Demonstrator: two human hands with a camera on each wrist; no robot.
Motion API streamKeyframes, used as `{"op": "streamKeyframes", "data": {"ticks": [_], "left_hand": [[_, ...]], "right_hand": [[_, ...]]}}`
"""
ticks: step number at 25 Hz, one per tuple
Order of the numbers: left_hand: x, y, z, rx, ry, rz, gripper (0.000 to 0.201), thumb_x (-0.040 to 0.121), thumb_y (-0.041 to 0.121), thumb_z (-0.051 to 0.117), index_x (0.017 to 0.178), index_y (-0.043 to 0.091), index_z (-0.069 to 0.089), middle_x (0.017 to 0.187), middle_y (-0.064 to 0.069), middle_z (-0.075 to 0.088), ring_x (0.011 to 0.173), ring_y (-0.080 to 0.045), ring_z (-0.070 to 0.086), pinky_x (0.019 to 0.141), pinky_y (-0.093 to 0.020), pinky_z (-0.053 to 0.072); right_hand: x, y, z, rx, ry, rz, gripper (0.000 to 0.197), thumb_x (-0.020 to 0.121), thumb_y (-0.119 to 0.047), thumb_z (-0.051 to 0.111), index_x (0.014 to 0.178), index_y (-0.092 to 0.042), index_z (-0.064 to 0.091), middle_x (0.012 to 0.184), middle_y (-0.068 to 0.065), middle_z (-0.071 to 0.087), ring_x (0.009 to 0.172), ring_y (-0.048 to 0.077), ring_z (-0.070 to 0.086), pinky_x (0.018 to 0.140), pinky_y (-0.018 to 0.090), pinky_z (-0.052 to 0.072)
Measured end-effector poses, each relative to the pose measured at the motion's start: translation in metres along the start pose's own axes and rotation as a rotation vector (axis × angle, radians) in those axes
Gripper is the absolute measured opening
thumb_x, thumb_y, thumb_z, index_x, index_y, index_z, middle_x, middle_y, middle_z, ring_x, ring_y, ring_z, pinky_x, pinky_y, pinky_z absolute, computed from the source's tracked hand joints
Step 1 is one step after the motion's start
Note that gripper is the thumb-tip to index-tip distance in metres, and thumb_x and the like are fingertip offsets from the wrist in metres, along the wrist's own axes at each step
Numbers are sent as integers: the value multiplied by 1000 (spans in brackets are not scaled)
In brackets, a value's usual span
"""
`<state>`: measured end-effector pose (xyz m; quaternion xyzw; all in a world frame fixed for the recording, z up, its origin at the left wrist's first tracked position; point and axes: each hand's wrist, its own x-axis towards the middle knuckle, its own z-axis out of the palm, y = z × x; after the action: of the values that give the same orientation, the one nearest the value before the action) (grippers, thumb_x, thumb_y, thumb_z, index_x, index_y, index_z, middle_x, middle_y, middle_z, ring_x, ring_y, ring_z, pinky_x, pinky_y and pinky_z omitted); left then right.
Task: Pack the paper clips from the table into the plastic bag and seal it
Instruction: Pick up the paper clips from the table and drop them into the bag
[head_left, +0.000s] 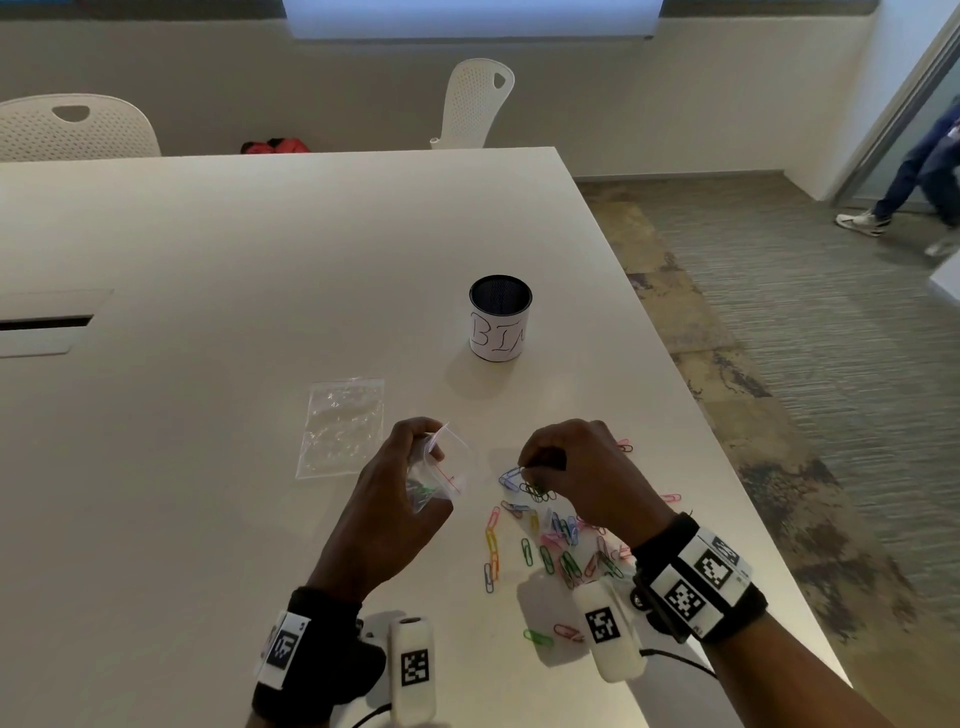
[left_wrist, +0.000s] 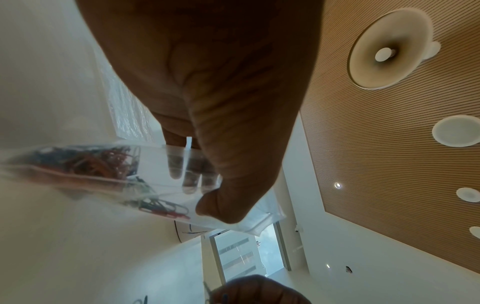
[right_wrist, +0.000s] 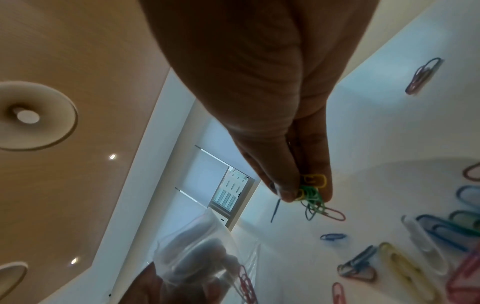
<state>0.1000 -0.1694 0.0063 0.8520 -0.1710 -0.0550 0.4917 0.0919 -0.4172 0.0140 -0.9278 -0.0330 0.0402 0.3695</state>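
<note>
Two hands are working low in the middle of the head view, above a white table (head_left: 260, 249). Left of centre, the left hand (head_left: 402, 499) is gripping a small clear plastic bag (head_left: 441, 478), thumb and fingers curled round its upper part; its mouth is gaping toward the right, and a few coloured clips are lying inside (left_wrist: 103, 162). To its right, the right hand (head_left: 582, 473) is pinching a small bunch of green and yellow paper clips (right_wrist: 313, 191) between thumb and fingertips, just above the tabletop. Loose paper clips (head_left: 550, 545) in many colours are lying scattered beneath and around that hand, toward the lower right of the frame. Just upper left of the held bag, a second clear bag (head_left: 343, 426) is lying flat on the table. Above centre, a black mesh cup (head_left: 500, 318) with a handwritten white label is standing upright, well apart from the hands.
</note>
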Motion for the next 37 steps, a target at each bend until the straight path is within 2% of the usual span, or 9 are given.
{"op": "streamKeyframes", "data": {"ticks": [4, 8, 14, 16, 19, 22, 27, 32, 37], "left_hand": [[1, 0, -1, -8, -5, -4, 62, 80, 0, 75, 129, 26, 47, 109, 12, 57, 103, -8, 61, 71, -12, 54], [2, 0, -1, 4, -8, -6, 64, 79, 1, 76, 129, 28, 46, 109, 16, 57, 102, -7, 62, 73, -13, 56], [4, 0, 1, -8, -14, -12, 66, 79, 0, 76, 130, 28, 44, 111, 9, 62, 94, -6, 65, 67, -15, 56], [4, -1, 1, 6, -21, -19, 67, 79, 2, 76, 132, 28, 43, 115, 5, 63, 95, -12, 66, 69, -15, 56], [4, -2, 0, -3, -16, -22, 67, 80, 1, 75, 132, 30, 44, 115, 7, 64, 97, -9, 66, 73, -16, 57], [3, -2, 0, -6, -10, -18, 65, 81, 1, 74, 130, 31, 45, 113, 9, 64, 97, -10, 67, 74, -22, 59], [3, -2, 1, 4, 0, -3, 62, 81, 2, 74, 129, 30, 45, 112, 9, 64, 99, -9, 65, 71, -13, 53], [3, 1, 1, 18, -11, 9, 62, 80, 3, 76, 128, 26, 44, 109, 12, 57, 94, -15, 64, 67, -11, 53], [2, 0, 0, 18, 6, 16, 61, 80, 3, 74, 128, 28, 46, 107, 13, 58, 98, -11, 63, 71, -13, 54]], "right_hand": [[-1, -13, -13, 343, 99, 22, 7, 85, -4, 81, 90, -8, 79, 77, 5, 80, 74, 19, 78, 77, 30, 65], [1, -45, -17, 605, 148, -48, 11, 86, -4, 80, 97, -4, 78, 84, 9, 80, 80, 24, 78, 81, 33, 65], [8, -72, 13, 296, 149, -226, 9, 89, -12, 78, 98, -13, 79, 87, -3, 80, 77, 5, 75, 76, 17, 61], [8, -74, 20, 184, 140, -265, 9, 91, -16, 76, 100, -13, 78, 88, -2, 80, 75, 5, 74, 73, 16, 60], [10, -75, 26, 97, 126, -279, 12, 92, -21, 75, 101, -12, 77, 89, 2, 80, 75, 8, 74, 72, 20, 60], [13, -76, 28, 47, 106, -302, 13, 94, -20, 73, 103, -12, 78, 90, 3, 79, 75, 9, 72, 71, 17, 57], [12, -80, 21, 34, 65, -325, 13, 94, -14, 72, 105, -11, 78, 96, 4, 80, 79, 6, 73, 73, 10, 56], [7, -69, 3, 49, 123, -315, 7, 93, -10, 72, 97, -11, 78, 86, 0, 78, 73, 8, 72, 72, 26, 60], [0, -27, -23, 9, 155, -164, 6, 90, -8, 76, 93, -13, 78, 81, -4, 77, 71, 2, 72, 73, 22, 61]]}}
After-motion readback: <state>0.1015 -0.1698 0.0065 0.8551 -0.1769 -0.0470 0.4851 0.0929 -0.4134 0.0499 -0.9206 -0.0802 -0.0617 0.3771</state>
